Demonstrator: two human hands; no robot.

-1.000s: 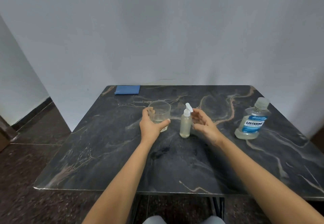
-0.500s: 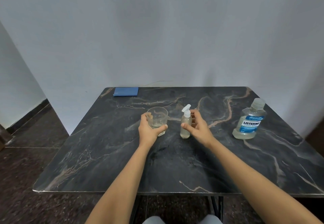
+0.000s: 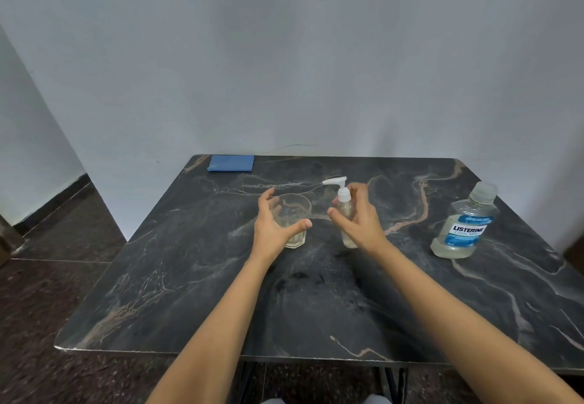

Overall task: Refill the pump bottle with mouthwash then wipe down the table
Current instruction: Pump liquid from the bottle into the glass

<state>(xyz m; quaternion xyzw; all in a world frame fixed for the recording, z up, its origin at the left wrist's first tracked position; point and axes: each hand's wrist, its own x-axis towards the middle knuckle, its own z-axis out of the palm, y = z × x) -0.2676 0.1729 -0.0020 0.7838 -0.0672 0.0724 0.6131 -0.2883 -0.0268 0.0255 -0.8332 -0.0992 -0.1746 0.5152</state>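
A small clear pump bottle (image 3: 344,210) with a white pump head stands near the middle of the dark marble table (image 3: 316,302). My right hand (image 3: 360,220) grips it round the body, its spout pointing left. Just to its left stands a clear glass (image 3: 292,214) with a little pale liquid; my left hand (image 3: 273,226) holds it from the near left side, thumb on the front. A capped Listerine mouthwash bottle (image 3: 464,226) stands upright at the right. A folded blue cloth (image 3: 231,163) lies at the table's far left corner.
A white wall rises directly behind the table. Dark speckled floor lies to the left and beneath the near edge, where black table legs (image 3: 392,381) show.
My right hand went from beside the pump bottle to gripping it. The bottle's spout has turned to point left. My left hand has stayed on the glass.
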